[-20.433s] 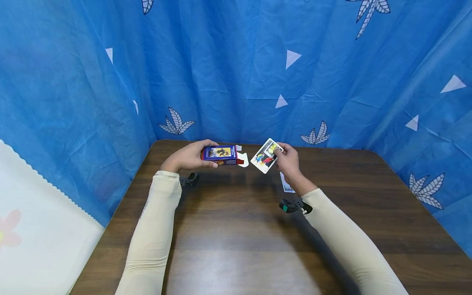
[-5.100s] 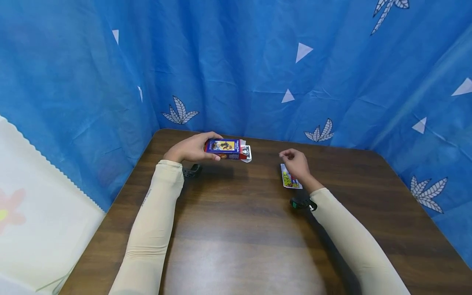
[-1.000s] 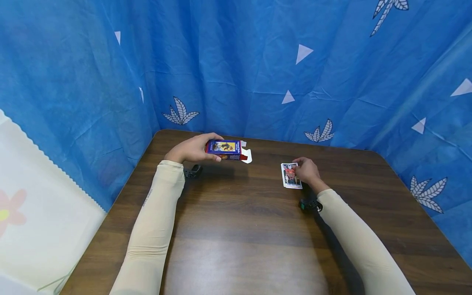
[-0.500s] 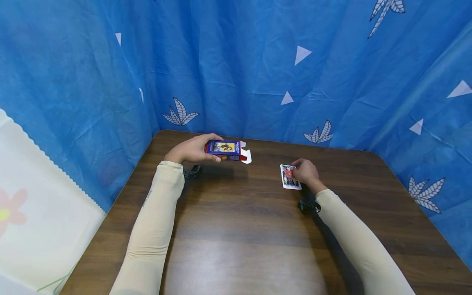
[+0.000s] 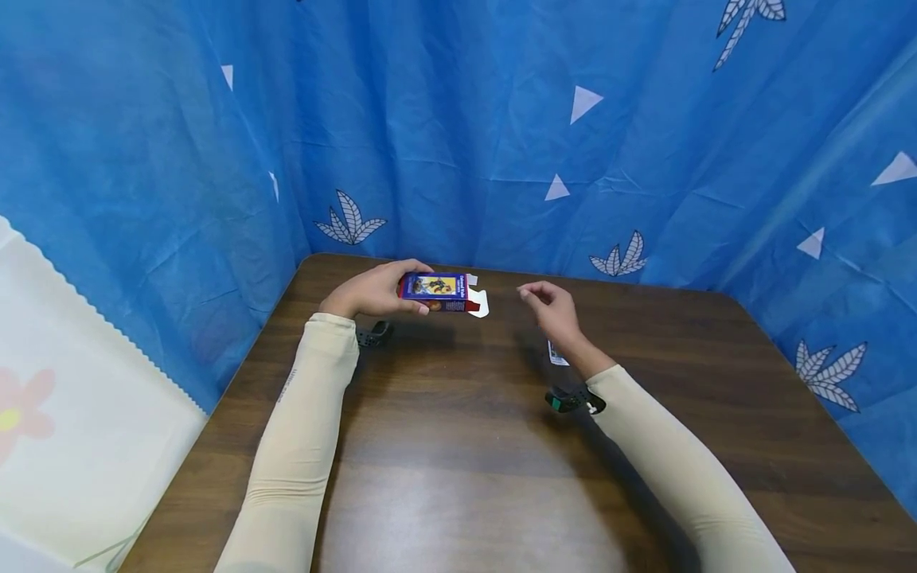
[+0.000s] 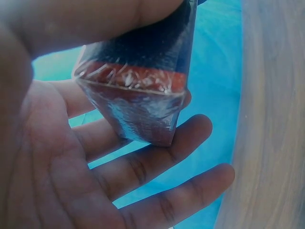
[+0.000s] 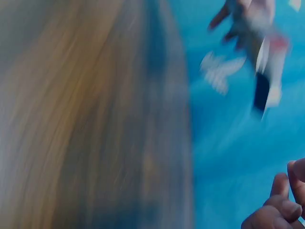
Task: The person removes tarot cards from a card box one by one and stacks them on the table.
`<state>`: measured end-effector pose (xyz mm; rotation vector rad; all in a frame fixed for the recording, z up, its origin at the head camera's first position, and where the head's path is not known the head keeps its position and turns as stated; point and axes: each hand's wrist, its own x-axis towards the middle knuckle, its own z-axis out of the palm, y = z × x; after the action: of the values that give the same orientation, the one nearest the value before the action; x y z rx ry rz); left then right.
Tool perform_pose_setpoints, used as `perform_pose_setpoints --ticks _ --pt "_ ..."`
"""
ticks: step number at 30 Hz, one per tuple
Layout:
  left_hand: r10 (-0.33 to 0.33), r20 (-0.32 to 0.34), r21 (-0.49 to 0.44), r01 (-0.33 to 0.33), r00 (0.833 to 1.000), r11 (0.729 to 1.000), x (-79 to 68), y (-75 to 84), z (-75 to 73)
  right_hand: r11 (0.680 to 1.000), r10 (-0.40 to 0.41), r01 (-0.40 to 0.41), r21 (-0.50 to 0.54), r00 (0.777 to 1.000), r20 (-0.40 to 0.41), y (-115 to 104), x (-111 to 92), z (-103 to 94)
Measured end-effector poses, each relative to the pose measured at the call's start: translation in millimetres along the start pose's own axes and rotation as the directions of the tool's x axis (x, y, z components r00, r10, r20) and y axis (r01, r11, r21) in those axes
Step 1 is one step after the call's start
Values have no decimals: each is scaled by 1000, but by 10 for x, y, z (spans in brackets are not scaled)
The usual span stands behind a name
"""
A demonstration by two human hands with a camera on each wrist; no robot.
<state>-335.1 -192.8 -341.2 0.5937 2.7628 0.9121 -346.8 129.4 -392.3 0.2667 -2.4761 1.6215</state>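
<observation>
Gripping a blue-and-red box [image 5: 433, 291] with the left hand [image 5: 376, 288], above the tabletop [image 5: 444, 446] toward its far edge, left of the middle, with a white flap [image 5: 478, 303] loose at the end facing the right edge. Poised near that end with the right hand [image 5: 553, 312], with fingers bent and narrow, nothing visible between them. Seems to be at the step of fetching from the box; probably calls next for pinching a card past the flap, which partly obstructs the mouth. Can see a card [image 5: 556, 355] flat toward the far edge, mostly hidden by the right wrist. Backed, beyond the far edge, by a blue curtain [image 5: 458, 159].
</observation>
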Motion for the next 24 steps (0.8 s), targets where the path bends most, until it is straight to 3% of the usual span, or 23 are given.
perform_pose_setpoints --ticks 3,6,12,16,20,24 --pt "-6 -5 7 6 1000 1000 -6 -8 -9 990 22 -32 134 997 80 -191 -36 176" --pt "0 -4 1 0 1000 1000 -4 -10 -2 973 95 -126 193 982 162 -283 -61 313" --pt "6 -3 2 -6 1000 1000 15 -11 24 931 264 -319 178 924 276 -318 -61 478" --pt "10 2 -2 -10 1000 1000 17 -8 19 915 315 -378 142 887 337 -360 -51 535" --pt "20 4 -2 -20 1000 1000 15 -2 5 899 330 -409 156 867 374 -391 -32 571" --pt "27 4 1 -27 1000 1000 23 -8 5 897 325 -410 164 864 384 -396 -30 583"
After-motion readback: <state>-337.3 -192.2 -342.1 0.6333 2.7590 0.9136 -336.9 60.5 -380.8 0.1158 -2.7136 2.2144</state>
